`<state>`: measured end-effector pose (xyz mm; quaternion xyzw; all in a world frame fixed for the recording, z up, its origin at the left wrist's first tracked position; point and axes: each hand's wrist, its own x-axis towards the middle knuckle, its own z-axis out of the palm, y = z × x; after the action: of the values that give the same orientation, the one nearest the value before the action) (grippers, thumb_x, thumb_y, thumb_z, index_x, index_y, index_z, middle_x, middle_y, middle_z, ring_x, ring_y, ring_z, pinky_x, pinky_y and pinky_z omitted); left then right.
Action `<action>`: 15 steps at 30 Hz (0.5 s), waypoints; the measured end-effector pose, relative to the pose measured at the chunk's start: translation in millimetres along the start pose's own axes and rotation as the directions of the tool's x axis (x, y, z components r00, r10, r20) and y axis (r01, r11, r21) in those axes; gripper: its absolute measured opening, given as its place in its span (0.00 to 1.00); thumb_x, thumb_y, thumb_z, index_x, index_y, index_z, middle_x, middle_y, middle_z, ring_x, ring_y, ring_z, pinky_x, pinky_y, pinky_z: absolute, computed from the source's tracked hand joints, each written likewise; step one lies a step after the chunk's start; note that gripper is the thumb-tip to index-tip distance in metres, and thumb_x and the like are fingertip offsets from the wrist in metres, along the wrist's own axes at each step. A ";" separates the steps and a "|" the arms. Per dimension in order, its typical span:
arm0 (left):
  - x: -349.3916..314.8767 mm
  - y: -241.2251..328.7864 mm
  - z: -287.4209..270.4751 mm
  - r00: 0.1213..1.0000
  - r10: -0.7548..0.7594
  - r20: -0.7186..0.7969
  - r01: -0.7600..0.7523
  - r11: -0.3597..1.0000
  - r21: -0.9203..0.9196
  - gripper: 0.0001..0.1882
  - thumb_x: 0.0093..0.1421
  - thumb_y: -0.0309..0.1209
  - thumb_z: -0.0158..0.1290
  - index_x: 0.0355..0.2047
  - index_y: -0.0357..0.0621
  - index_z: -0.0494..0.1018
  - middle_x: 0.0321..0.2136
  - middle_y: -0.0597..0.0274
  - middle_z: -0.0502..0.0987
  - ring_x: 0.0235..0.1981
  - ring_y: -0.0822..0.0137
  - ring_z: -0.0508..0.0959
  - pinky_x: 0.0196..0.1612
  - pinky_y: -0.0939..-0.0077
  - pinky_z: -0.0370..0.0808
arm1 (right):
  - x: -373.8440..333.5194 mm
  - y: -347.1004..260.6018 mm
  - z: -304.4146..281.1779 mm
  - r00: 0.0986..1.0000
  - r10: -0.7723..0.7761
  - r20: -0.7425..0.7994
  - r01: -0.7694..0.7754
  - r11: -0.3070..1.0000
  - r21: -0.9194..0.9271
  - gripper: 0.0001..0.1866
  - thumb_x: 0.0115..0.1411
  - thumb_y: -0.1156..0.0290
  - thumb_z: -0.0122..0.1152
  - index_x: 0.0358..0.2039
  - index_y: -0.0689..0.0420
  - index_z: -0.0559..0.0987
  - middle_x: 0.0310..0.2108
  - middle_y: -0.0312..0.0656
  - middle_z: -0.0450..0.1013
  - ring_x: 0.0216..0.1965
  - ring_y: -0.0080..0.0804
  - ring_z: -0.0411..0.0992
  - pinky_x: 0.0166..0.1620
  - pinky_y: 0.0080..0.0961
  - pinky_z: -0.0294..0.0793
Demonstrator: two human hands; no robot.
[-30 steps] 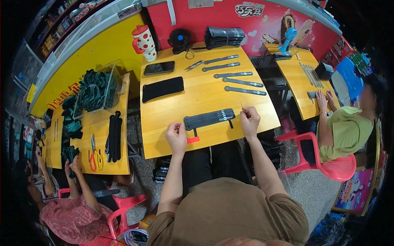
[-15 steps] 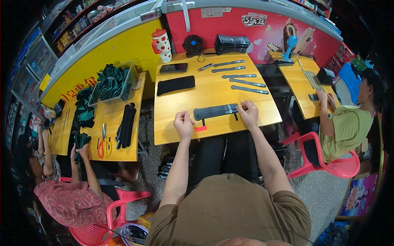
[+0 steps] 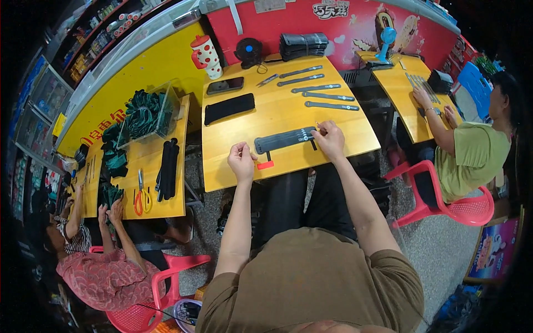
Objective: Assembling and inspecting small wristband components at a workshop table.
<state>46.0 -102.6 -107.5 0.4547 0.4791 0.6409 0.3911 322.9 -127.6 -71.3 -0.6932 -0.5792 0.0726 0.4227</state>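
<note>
On the yellow table a bundle of dark grey straps (image 3: 282,141) lies flat, with light marks near its right end. Two thin black strips stick out from under its near edge, and a small red tag (image 3: 266,165) sits by the left one. My right hand (image 3: 331,140) is closed in a pinch at the bundle's right end; what its fingertips hold is too small to make out. My left hand (image 3: 242,161) is just off the bundle's left end, fingers curled together, their contents hidden. Several single grey straps (image 3: 316,87) lie spread beyond the bundle.
Farther back are a black pouch (image 3: 230,109), a phone (image 3: 225,85), small snips (image 3: 267,80), a dotted tumbler (image 3: 207,57), a black fan (image 3: 249,53) and a strap stack (image 3: 303,45). Co-workers sit at side tables, with scissors (image 3: 141,194) on the left one.
My view has shifted a little. My right hand has come inward over the bundle's right end, while my left hand stays near the left end. The right-hand co-worker's hand has reached forward.
</note>
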 end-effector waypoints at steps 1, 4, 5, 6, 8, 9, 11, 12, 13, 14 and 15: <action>-0.4 1.6 1.4 1.000 -0.005 -0.001 0.005 1.000 -0.029 0.06 0.63 0.25 0.51 0.37 0.34 0.72 0.26 0.62 0.74 0.15 0.75 0.73 0.14 0.85 0.65 | 0.6 0.9 0.1 1.000 -0.001 -0.007 0.001 1.000 0.008 0.15 0.49 0.61 0.67 0.32 0.59 0.79 0.30 0.44 0.74 0.33 0.43 0.74 0.36 0.37 0.73; -1.3 5.1 4.3 1.000 -0.020 0.005 0.020 0.999 -0.039 0.06 0.63 0.25 0.51 0.37 0.34 0.71 0.25 0.62 0.74 0.15 0.76 0.73 0.14 0.86 0.65 | 0.0 4.8 1.0 1.000 0.001 -0.014 -0.001 1.000 0.021 0.15 0.49 0.62 0.67 0.32 0.59 0.79 0.30 0.45 0.74 0.33 0.43 0.75 0.36 0.37 0.73; -2.1 6.2 4.3 1.000 -0.021 0.009 0.021 0.999 -0.037 0.06 0.63 0.25 0.51 0.37 0.34 0.71 0.25 0.62 0.74 0.15 0.76 0.73 0.14 0.86 0.65 | -0.6 6.0 1.3 1.000 0.000 -0.014 0.000 1.000 0.027 0.15 0.50 0.62 0.67 0.32 0.59 0.79 0.30 0.45 0.74 0.33 0.43 0.75 0.37 0.37 0.73; -2.8 5.9 2.1 1.000 -0.020 0.013 0.020 1.000 -0.022 0.06 0.63 0.25 0.51 0.37 0.34 0.71 0.25 0.63 0.74 0.15 0.76 0.73 0.14 0.86 0.65 | -1.5 4.0 1.7 1.000 0.000 -0.012 0.000 1.000 0.028 0.15 0.50 0.62 0.67 0.32 0.59 0.79 0.30 0.45 0.74 0.33 0.43 0.75 0.37 0.37 0.73; -2.0 4.5 -0.3 1.000 -0.019 0.013 0.019 1.000 -0.005 0.06 0.63 0.25 0.51 0.37 0.34 0.71 0.24 0.63 0.74 0.15 0.76 0.73 0.14 0.86 0.65 | -2.6 0.1 2.4 1.000 0.007 -0.007 -0.006 1.000 0.027 0.14 0.50 0.62 0.66 0.32 0.59 0.80 0.31 0.45 0.75 0.34 0.42 0.75 0.37 0.36 0.73; -2.4 4.8 -1.0 1.000 -0.016 0.021 0.016 1.000 -0.006 0.06 0.63 0.25 0.51 0.37 0.34 0.71 0.25 0.63 0.74 0.16 0.76 0.73 0.14 0.86 0.65 | -3.8 -0.3 2.2 1.000 0.007 0.001 -0.007 1.000 0.027 0.14 0.50 0.62 0.66 0.32 0.59 0.80 0.31 0.45 0.75 0.34 0.42 0.75 0.37 0.36 0.73; -2.7 4.7 -2.6 1.000 -0.017 0.019 0.017 1.000 -0.004 0.06 0.63 0.25 0.51 0.37 0.34 0.72 0.25 0.63 0.74 0.16 0.76 0.73 0.14 0.86 0.65 | -3.2 -0.6 1.6 1.000 0.000 -0.001 0.000 0.999 0.038 0.14 0.51 0.62 0.66 0.32 0.60 0.80 0.31 0.45 0.75 0.34 0.42 0.76 0.37 0.36 0.74; -3.1 6.3 -1.3 0.999 -0.027 0.029 0.027 1.000 -0.011 0.05 0.63 0.25 0.52 0.37 0.34 0.72 0.25 0.63 0.74 0.16 0.76 0.73 0.14 0.86 0.65 | -3.2 0.6 1.6 1.000 -0.001 0.008 0.001 0.999 0.040 0.14 0.51 0.62 0.66 0.32 0.60 0.80 0.31 0.45 0.75 0.34 0.42 0.76 0.37 0.36 0.74; -3.6 7.7 0.3 0.999 -0.036 0.039 0.037 0.999 -0.017 0.05 0.63 0.25 0.52 0.37 0.35 0.72 0.25 0.62 0.74 0.16 0.76 0.73 0.14 0.86 0.65 | -3.1 2.0 1.1 1.000 -0.008 -0.001 0.008 0.999 0.040 0.14 0.51 0.62 0.66 0.32 0.60 0.80 0.31 0.45 0.75 0.34 0.42 0.75 0.37 0.36 0.73; -4.0 9.1 2.1 0.999 -0.040 0.030 0.041 0.999 -0.014 0.05 0.63 0.25 0.52 0.37 0.35 0.72 0.25 0.62 0.74 0.16 0.76 0.73 0.14 0.86 0.65 | -2.7 3.6 0.5 1.000 -0.014 -0.011 0.015 0.999 0.040 0.14 0.51 0.62 0.66 0.32 0.60 0.80 0.30 0.46 0.74 0.33 0.43 0.75 0.37 0.36 0.73; -2.9 8.4 2.3 0.998 -0.049 0.036 0.050 0.998 -0.027 0.05 0.63 0.24 0.52 0.37 0.34 0.72 0.25 0.62 0.74 0.16 0.76 0.73 0.14 0.86 0.65 | -1.1 1.2 -2.1 1.000 -0.020 0.002 0.020 0.999 0.046 0.14 0.51 0.62 0.66 0.31 0.60 0.80 0.29 0.46 0.74 0.32 0.43 0.74 0.35 0.36 0.72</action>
<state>48.5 -106.7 -99.6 0.4483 0.4742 0.6297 0.4214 324.7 -129.6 -71.2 -0.6774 -0.5847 0.0827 0.4387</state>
